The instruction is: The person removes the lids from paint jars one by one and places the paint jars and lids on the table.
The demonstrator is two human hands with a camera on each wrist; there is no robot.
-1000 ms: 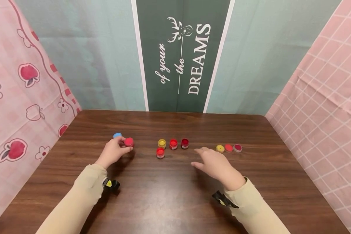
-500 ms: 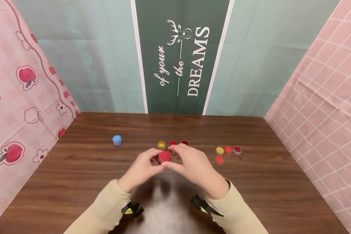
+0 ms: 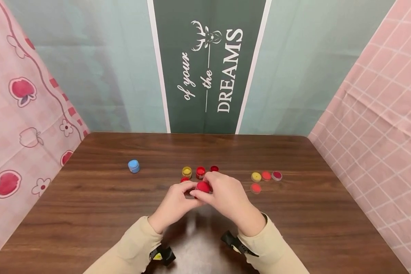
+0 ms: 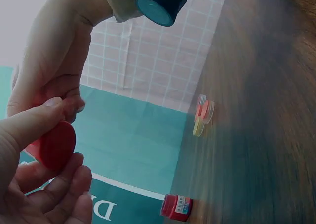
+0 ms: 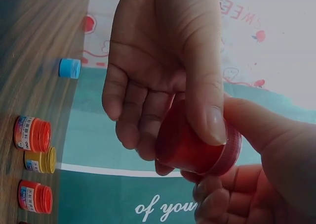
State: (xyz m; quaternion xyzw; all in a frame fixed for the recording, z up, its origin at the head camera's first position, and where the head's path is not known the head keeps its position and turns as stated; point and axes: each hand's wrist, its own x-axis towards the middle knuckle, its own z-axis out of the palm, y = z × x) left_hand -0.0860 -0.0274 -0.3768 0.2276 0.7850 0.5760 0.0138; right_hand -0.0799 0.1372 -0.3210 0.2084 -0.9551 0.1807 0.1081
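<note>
Between both hands, above the middle of the table, is a small red paint jar [image 3: 203, 187] with its lid on. My left hand [image 3: 178, 203] grips the jar's body from the left. From the right, my right hand [image 3: 229, 196] pinches the ridged lid [image 5: 231, 152] with thumb and fingers. The right wrist view shows the jar [image 5: 185, 140] tilted. Just behind the hands stand open paint jars: a yellow one [image 3: 187, 172], a red one [image 3: 200, 172], a dark red one [image 3: 214, 168] and another red one [image 3: 185, 179], partly hidden by the left hand.
A blue jar [image 3: 134, 166] with its lid on stands at the left. Several loose lids lie on the right: yellow [image 3: 256, 176], red [image 3: 266, 175], dark red [image 3: 277, 175], and a second red [image 3: 255, 188] nearer. Printed curtains surround the brown table [image 3: 106, 213].
My left hand has carried the red jar from beside the blue jar to the middle. My right hand has moved left from near the lids and taken hold of the jar's lid.
</note>
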